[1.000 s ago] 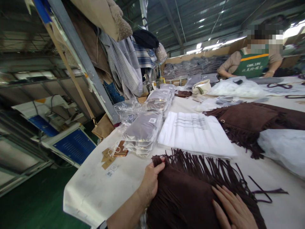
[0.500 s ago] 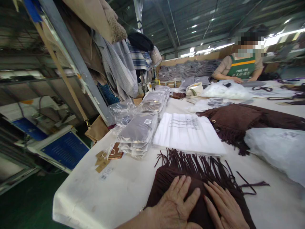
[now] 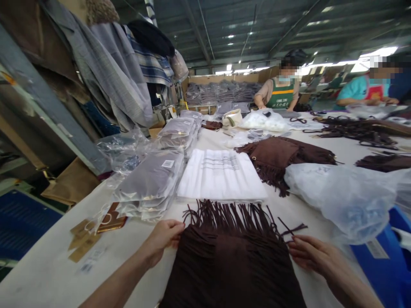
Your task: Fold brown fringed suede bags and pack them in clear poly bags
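A dark brown fringed bag (image 3: 231,265) lies on the white-covered table in front of me, its loose strands pointing away. At its left upper edge, my left hand (image 3: 165,239) pinches the side, thumb and fingers closed together. My right hand (image 3: 310,254) is at the opposite upper edge. Its thumb and forefinger are closed on a fringe strand (image 3: 285,226), the other fingers curled beside the bag. Just beyond the fringe lies a stack of white plastic bags (image 3: 221,175) with printed lines.
Clear-bagged grey items (image 3: 147,175) are stacked at left, near cardboard tags (image 3: 85,241). More brown fringed pieces (image 3: 289,154) and a filled translucent plastic bag (image 3: 340,196) lie right, above a blue bin (image 3: 382,252). Two people (image 3: 282,92) work across the table.
Both hands have lifted off the bag's middle and moved apart to its two sides, fingers closing at the edges. The view has turned right, bringing a second person and the blue bin into sight.
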`<action>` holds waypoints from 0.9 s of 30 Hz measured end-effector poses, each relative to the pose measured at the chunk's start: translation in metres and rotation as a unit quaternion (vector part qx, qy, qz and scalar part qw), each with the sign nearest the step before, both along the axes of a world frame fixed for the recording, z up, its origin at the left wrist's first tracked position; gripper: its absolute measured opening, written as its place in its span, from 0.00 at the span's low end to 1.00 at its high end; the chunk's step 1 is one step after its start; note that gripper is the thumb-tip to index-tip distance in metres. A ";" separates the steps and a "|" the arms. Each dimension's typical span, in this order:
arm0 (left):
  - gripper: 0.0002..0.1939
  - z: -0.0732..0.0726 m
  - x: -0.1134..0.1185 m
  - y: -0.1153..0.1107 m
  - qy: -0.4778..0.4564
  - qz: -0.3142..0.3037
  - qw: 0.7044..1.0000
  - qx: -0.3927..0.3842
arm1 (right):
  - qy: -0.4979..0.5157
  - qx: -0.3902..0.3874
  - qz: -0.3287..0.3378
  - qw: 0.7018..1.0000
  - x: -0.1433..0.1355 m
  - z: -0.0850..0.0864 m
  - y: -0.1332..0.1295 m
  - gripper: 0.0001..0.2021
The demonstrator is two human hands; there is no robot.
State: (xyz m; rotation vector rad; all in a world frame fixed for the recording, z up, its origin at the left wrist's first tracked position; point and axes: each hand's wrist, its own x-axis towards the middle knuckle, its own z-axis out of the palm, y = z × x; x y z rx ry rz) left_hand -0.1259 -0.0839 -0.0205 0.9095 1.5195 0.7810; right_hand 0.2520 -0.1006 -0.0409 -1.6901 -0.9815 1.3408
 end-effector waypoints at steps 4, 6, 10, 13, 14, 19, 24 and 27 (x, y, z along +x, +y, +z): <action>0.27 -0.004 0.002 0.016 -0.095 -0.067 0.985 -0.126 | 0.081 -0.137 0.031 0.987 -0.005 0.001 0.018 0.12; 0.27 -0.009 0.004 0.026 -0.165 -0.087 0.968 -0.171 | 0.140 -0.188 0.088 0.968 -0.007 0.002 0.025 0.15; 0.23 -0.017 0.014 0.045 -0.294 -0.107 0.928 -0.204 | 0.323 -0.212 0.176 0.906 -0.010 0.001 0.037 0.13; 0.21 -0.019 0.020 0.057 -0.326 -0.149 0.903 -0.238 | 0.391 -0.224 0.146 0.881 -0.017 -0.004 0.045 0.10; 0.21 -0.018 0.022 0.061 -0.329 -0.167 0.896 -0.246 | 0.405 -0.231 0.151 0.872 -0.020 -0.007 0.048 0.11; 0.26 -0.022 0.035 0.078 -0.334 -0.236 0.869 -0.279 | 0.438 -0.243 0.229 0.835 -0.039 -0.013 0.062 0.16; 0.31 -0.028 0.057 0.089 -0.358 -0.270 0.855 -0.259 | 0.356 -0.171 0.283 0.874 -0.055 -0.008 0.078 0.28; 0.31 -0.018 0.064 0.094 -0.331 -0.294 0.860 -0.255 | 0.321 -0.156 0.365 0.860 -0.055 0.004 0.085 0.33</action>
